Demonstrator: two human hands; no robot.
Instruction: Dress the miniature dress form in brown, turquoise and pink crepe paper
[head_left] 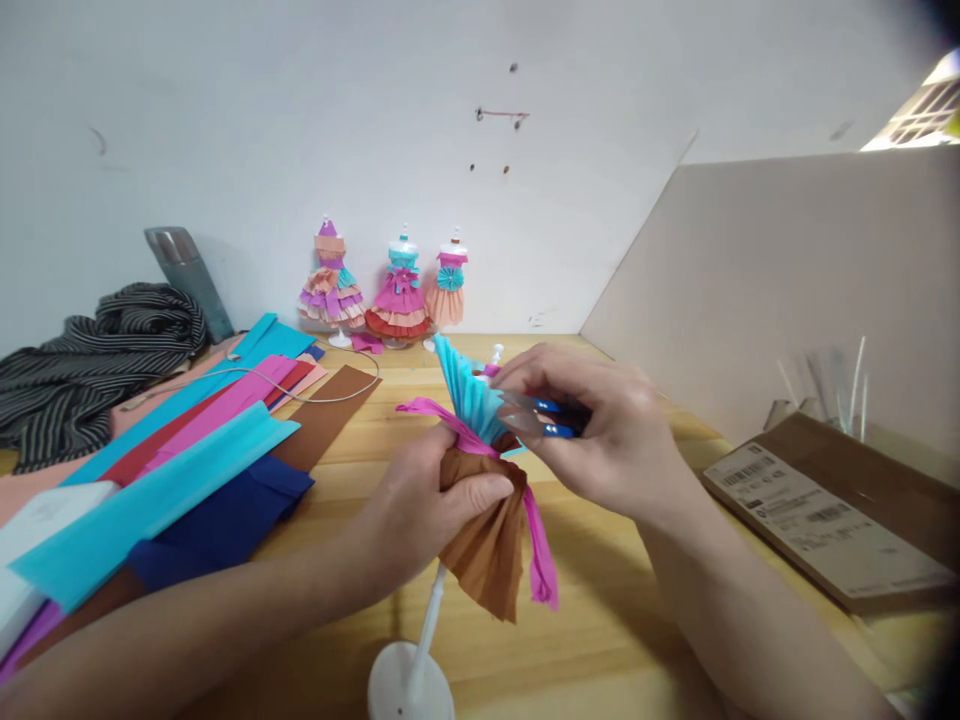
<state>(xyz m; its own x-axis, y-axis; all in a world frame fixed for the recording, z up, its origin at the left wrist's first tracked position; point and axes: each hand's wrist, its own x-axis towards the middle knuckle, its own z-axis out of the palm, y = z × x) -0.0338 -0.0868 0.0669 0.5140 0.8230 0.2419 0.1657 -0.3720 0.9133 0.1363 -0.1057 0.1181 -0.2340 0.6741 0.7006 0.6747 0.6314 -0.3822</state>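
Note:
My left hand (427, 490) wraps around the waist of a small dress mannequin, which tilts on its white stand (420, 660). Crepe paper clothes it: a pleated brown skirt (491, 550), a fanned turquoise piece (469, 390) above, and a pink strip (541, 555) tied around the middle, its ends hanging out on both sides. At the turquoise piece, my right hand (600, 420) is closed on small scissors (551, 418) with blue on the handles. Their blades point left, close to the paper; fingers hide part of them, and whether they touch the paper is unclear.
Several crepe paper sheets (187, 465) overlap on the left, near a striped cloth (127, 340) and a bottle (187, 275). Three dressed mannequins (401, 295) stand against the back wall. A cardboard box (832, 510) lies at the right.

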